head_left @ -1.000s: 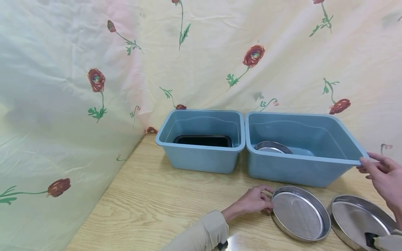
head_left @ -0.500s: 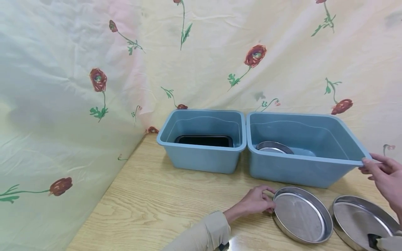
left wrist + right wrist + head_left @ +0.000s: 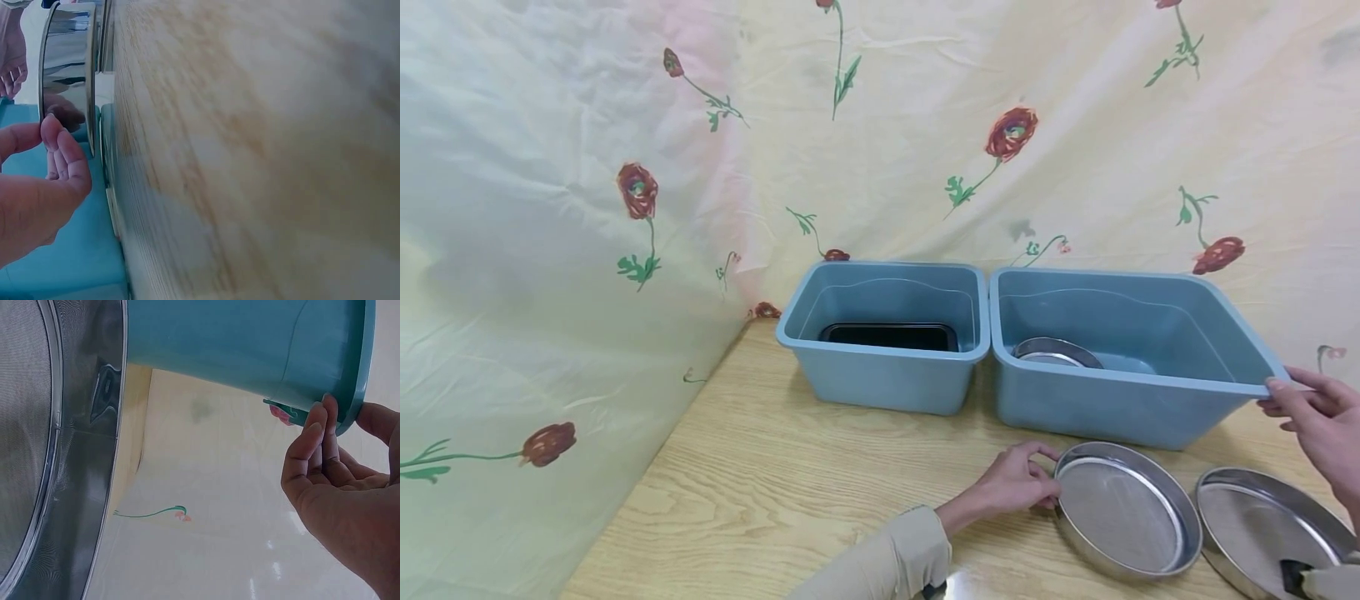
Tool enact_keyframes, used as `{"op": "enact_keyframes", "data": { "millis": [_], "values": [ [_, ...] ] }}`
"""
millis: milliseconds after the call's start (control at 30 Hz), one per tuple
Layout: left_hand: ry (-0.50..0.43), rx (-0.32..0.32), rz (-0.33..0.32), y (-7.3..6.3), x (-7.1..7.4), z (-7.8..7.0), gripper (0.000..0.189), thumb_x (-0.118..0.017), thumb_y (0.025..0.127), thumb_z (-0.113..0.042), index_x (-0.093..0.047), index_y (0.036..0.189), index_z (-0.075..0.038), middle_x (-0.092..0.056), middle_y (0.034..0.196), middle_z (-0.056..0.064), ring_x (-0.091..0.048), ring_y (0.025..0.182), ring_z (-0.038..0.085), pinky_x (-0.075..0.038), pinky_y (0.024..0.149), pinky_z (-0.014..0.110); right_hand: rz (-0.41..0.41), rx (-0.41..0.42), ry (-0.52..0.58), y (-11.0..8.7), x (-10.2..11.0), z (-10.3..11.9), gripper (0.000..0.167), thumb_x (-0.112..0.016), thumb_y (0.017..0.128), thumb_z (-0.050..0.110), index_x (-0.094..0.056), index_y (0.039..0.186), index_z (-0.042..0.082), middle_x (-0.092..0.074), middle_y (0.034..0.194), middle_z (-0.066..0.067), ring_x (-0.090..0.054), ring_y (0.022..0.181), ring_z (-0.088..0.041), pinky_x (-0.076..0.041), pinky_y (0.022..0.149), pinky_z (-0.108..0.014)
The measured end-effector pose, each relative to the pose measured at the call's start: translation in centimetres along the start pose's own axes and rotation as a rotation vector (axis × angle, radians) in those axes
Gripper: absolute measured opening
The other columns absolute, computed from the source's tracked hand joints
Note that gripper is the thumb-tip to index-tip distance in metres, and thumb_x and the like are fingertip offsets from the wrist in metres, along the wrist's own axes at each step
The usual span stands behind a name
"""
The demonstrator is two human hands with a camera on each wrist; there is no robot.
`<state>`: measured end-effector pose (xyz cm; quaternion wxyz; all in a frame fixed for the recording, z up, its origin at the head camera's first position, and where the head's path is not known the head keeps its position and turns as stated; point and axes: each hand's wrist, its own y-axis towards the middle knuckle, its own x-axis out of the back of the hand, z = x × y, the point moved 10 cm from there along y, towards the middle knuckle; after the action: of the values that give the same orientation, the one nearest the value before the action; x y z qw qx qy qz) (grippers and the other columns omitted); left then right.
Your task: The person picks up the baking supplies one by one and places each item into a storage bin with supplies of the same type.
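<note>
In the head view my left hand [image 3: 1018, 479] pinches the left edge of a round metal sieve [image 3: 1120, 508] in front of the right bin. The left wrist view shows the thumb and fingertips at the shiny wall of the sieve [image 3: 65, 69]. A second round sieve [image 3: 1262, 521] lies just to its right, its fine mesh visible in the right wrist view. My right hand [image 3: 1322, 425] grips the front right corner of the blue right bin [image 3: 1097, 408], thumb over the rim and fingers beneath. Inside that bin sits a smaller round metal sieve [image 3: 1060, 347], partly hidden by the front wall.
Close beside the right bin stands another blue bin [image 3: 887, 379], holding a black rectangular tray [image 3: 891, 336]. A flowered cloth [image 3: 887, 150] hangs behind and to the left of the wooden table [image 3: 760, 475].
The sieve at my left hand has shifted slightly right, and its right edge now overlaps the second sieve in the head view. My right hand keeps its grip on the bin corner.
</note>
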<state>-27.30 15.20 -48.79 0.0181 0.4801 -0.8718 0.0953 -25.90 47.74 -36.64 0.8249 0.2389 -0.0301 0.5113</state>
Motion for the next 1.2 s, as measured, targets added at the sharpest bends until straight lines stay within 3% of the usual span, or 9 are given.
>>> {"op": "enact_keyframes", "data": {
  "millis": [267, 567, 700, 867, 933, 1067, 1200],
  "values": [
    [0.001, -0.004, -0.015, -0.1, 0.1, -0.2, 0.037, -0.069, 0.087, 0.007, -0.066, 0.119, -0.011, -0.067, 0.067, -0.004, -0.060, 0.054, 0.003, -0.045, 0.051, 0.016, -0.010, 0.032, -0.026, 1.6, 1.1, -4.1, 0.036, -0.054, 0.107, 0.008, -0.058, 0.116, 0.042, -0.064, 0.075, 0.032, -0.060, 0.064, 0.014, -0.043, 0.055, -0.008],
    [0.015, -0.017, -0.014, -0.3, 0.2, -0.9, 0.037, -0.069, 0.087, 0.006, -0.067, 0.121, -0.010, -0.068, 0.068, -0.004, -0.062, 0.056, 0.004, -0.048, 0.055, 0.017, -0.010, 0.029, 0.032, 0.5, 0.4, -1.3, 0.043, -0.051, 0.104, -0.001, -0.058, 0.109, 0.041, -0.066, 0.071, 0.029, -0.060, 0.062, 0.013, -0.040, 0.055, -0.007],
    [0.025, -0.029, -0.026, -0.4, 0.5, -1.3, 0.039, -0.069, 0.087, 0.007, -0.067, 0.122, -0.010, -0.067, 0.068, -0.004, -0.062, 0.057, 0.004, -0.047, 0.054, 0.017, -0.029, 0.031, 0.068, 0.4, 0.4, -1.1, 0.042, -0.052, 0.104, -0.001, -0.061, 0.107, 0.039, -0.067, 0.070, 0.026, -0.061, 0.060, 0.012, -0.041, 0.054, -0.007],
    [0.020, -0.040, -0.027, -0.5, 0.5, -1.8, 0.039, -0.070, 0.086, 0.006, -0.068, 0.121, -0.011, -0.066, 0.067, -0.005, -0.062, 0.058, 0.004, -0.044, 0.053, 0.017, -0.020, 0.022, 0.007, 0.2, 0.2, -0.7, 0.044, -0.051, 0.105, 0.000, -0.056, 0.108, 0.044, -0.063, 0.071, 0.032, -0.058, 0.061, 0.014, -0.040, 0.055, -0.007],
    [0.021, -0.044, -0.026, -0.5, 0.5, -2.0, 0.039, -0.070, 0.086, 0.006, -0.068, 0.121, -0.011, -0.066, 0.067, -0.006, -0.062, 0.058, 0.003, -0.044, 0.053, 0.016, -0.002, 0.024, -0.021, 0.4, 0.3, -1.3, 0.043, -0.051, 0.105, 0.001, -0.054, 0.111, 0.043, -0.063, 0.073, 0.033, -0.059, 0.063, 0.015, -0.041, 0.055, -0.007],
    [0.022, -0.054, -0.020, -0.6, 0.3, -2.5, 0.040, -0.069, 0.085, 0.007, -0.068, 0.121, -0.011, -0.066, 0.067, -0.005, -0.061, 0.057, 0.004, -0.044, 0.053, 0.016, 0.002, 0.047, -0.001, 2.6, 1.8, -6.8, 0.035, -0.057, 0.106, 0.008, -0.058, 0.118, 0.041, -0.067, 0.076, 0.030, -0.062, 0.064, 0.012, -0.044, 0.055, -0.009],
    [0.017, -0.081, -0.006, -0.8, 0.4, -3.2, 0.042, -0.068, 0.085, 0.008, -0.067, 0.123, -0.010, -0.067, 0.068, -0.005, -0.063, 0.059, 0.004, -0.047, 0.056, 0.016, 0.003, 0.055, 0.012, 2.6, 1.8, -6.5, 0.035, -0.057, 0.105, 0.009, -0.058, 0.116, 0.042, -0.068, 0.076, 0.029, -0.063, 0.064, 0.012, -0.044, 0.054, -0.009]
  ]
}}
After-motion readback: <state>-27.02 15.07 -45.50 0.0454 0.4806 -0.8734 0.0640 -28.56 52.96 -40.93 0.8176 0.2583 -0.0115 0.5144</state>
